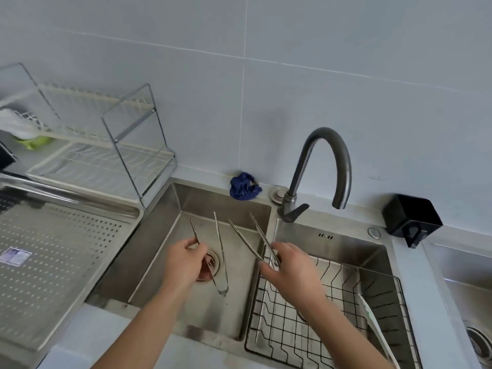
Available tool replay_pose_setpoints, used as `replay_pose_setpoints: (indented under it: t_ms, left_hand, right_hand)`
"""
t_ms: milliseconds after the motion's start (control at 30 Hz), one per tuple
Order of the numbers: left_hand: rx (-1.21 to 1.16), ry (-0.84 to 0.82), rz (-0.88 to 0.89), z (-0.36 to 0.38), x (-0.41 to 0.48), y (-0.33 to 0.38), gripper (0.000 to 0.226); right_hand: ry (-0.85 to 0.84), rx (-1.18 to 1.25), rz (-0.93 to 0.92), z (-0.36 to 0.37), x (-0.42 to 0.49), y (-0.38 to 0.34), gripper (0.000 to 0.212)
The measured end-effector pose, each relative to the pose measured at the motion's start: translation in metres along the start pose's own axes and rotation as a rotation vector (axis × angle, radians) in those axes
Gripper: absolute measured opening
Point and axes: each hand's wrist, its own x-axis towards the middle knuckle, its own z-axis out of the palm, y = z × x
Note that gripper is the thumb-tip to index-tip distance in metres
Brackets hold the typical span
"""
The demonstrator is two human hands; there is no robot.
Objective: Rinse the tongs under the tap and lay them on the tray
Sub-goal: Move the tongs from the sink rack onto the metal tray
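Two pairs of slim steel tongs are in view. One pair [221,262] is in the left sink basin [159,235], its joined end near the drain and its tips pointing toward the wall. My left hand [183,262] pinches its left arm. My right hand [290,272] holds the second pair of tongs [246,239] by the joined end over the divider between the basins, tips spread up and to the left. The tap [319,161] arches above the right basin, and I see no water running. The perforated steel tray [53,249] lies left of the sink.
A black wire basket [319,315] fills the right basin and holds a white utensil [372,320]. A blue cloth [243,187] lies behind the sink. A dish rack [106,145] stands at the back left and a black holder [411,217] at the right.
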Motion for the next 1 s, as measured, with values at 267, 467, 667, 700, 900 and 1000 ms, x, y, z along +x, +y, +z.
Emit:
replay_pose_setpoints:
  t_ms: [267, 467, 667, 700, 900, 1000]
  left_hand:
    - [0.018, 0.120, 0.053, -0.142, 0.043, 0.021, 0.017]
    - [-0.024, 0.165, 0.027, -0.233, 0.084, 0.022, 0.022]
    - [0.019, 0.183, 0.010, -0.306, 0.109, 0.012, 0.022]
    - [0.040, 0.201, -0.003, -0.318, 0.113, 0.009, 0.022]
    - [0.261, 0.277, -0.057, -0.374, 0.137, -0.022, 0.025]
    - [0.322, 0.272, -0.083, -0.391, 0.150, -0.035, 0.026]
  right_hand:
    - [-0.018, 0.014, -0.126, 0.065, 0.041, -0.125, 0.037]
    - [-0.049, 0.029, -0.155, 0.115, 0.064, -0.211, 0.040]
    - [-0.107, 0.041, -0.214, 0.164, 0.079, -0.283, 0.044]
    - [-0.135, 0.033, -0.218, 0.173, 0.081, -0.293, 0.044]
    - [-0.346, -0.067, -0.209, 0.233, 0.095, -0.341, 0.034]
    - [-0.418, -0.101, -0.177, 0.257, 0.101, -0.350, 0.032]
